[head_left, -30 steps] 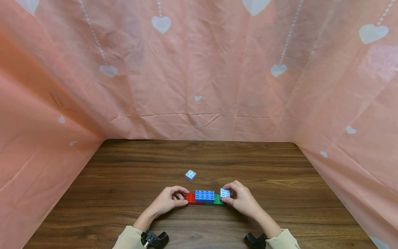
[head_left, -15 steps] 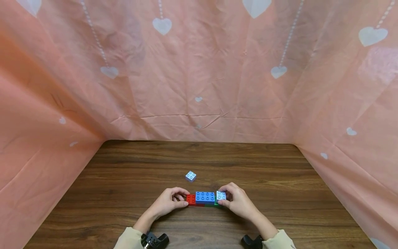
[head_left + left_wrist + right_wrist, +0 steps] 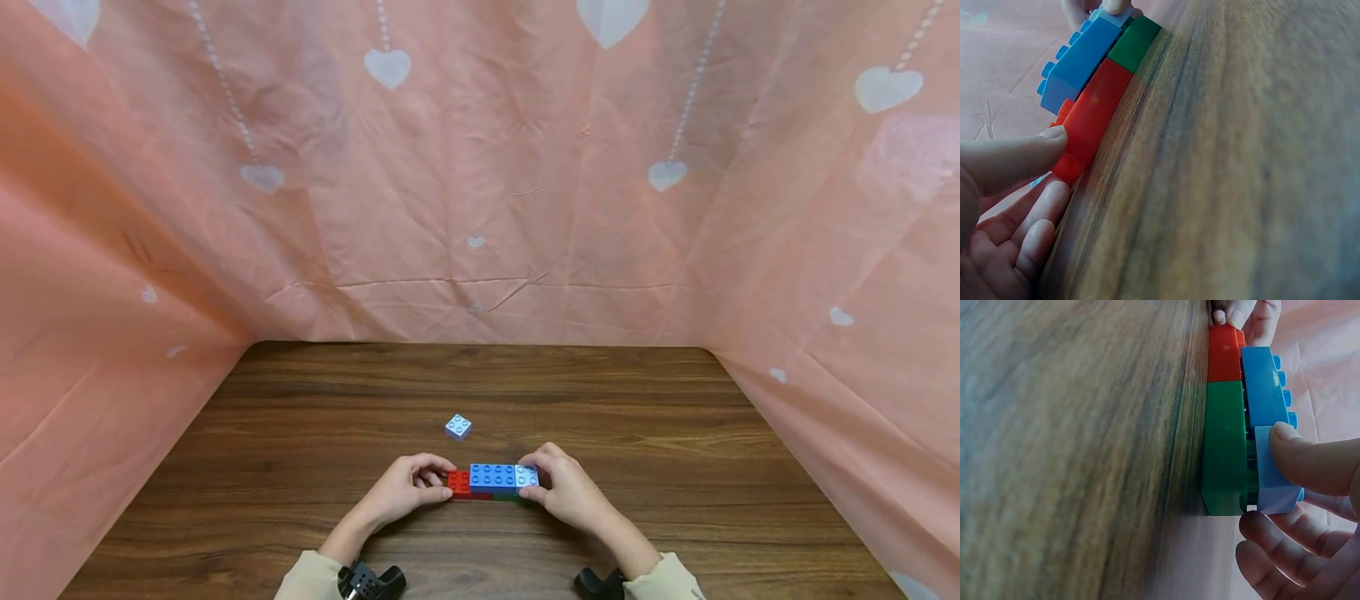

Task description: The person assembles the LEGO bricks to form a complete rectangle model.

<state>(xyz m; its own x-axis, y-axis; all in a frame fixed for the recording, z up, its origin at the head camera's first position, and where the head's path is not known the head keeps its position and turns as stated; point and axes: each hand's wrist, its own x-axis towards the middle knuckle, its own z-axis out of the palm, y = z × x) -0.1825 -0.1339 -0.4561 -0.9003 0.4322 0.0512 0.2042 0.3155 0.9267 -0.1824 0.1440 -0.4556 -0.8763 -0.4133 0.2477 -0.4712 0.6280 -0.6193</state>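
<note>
A red brick (image 3: 459, 482) and a green brick (image 3: 1224, 444) lie end to end on the table. A longer blue brick (image 3: 492, 477) bridges their joint on top. My left hand (image 3: 407, 487) pinches the red brick's outer end between thumb and fingers. With thumb and fingertips, my right hand (image 3: 567, 489) holds a pale blue brick (image 3: 1272, 472) over the green one, against the blue brick's end. In the right wrist view, green studs show in a narrow gap beneath the pale brick. The green brick is mostly hidden in the head view.
Behind the row, another pale blue brick (image 3: 458, 427) sits on the wooden table (image 3: 337, 400). Pink cloth (image 3: 480, 192) with white hearts hangs at the back and both sides. Black wrist devices (image 3: 371, 582) are near both sleeves.
My right hand has moved left with the pale blue brick, from beyond the green brick's end to above it, beside the blue brick. My left hand keeps its hold on the red brick.
</note>
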